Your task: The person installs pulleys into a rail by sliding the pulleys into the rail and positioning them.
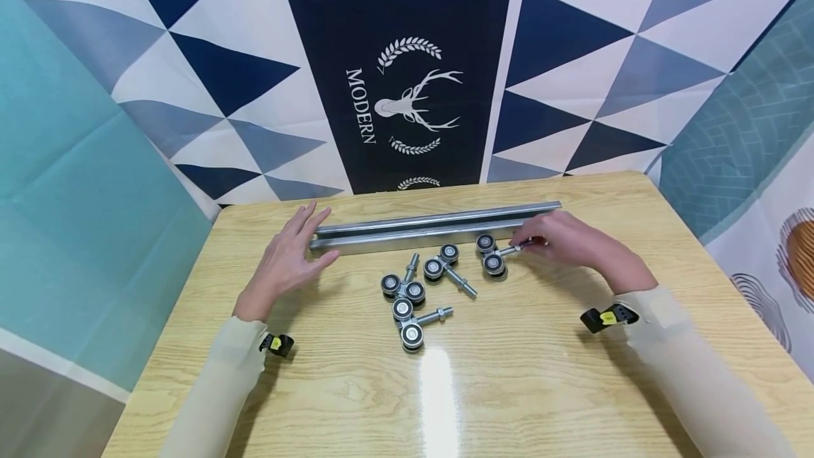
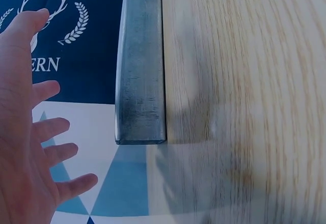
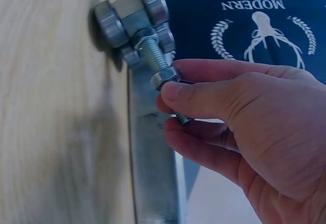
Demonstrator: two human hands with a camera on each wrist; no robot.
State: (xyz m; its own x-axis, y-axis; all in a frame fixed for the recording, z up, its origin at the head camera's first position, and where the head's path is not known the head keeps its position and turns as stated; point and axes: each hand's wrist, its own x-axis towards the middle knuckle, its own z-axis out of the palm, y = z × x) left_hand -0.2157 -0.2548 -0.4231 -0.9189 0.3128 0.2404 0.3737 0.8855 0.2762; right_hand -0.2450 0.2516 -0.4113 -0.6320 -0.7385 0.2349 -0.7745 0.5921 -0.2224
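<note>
Right of centre, pinches roller with right hand; left of centre, spreads left hand beside rail, seemingly apart.

On my feed the worktop shows wood grain under a glossy sheen. At its twelve o'clock, the channel looks smooth, lightly scuffed metal; near one o'clock I make out shiny, threaded metal on the bolt.
</note>
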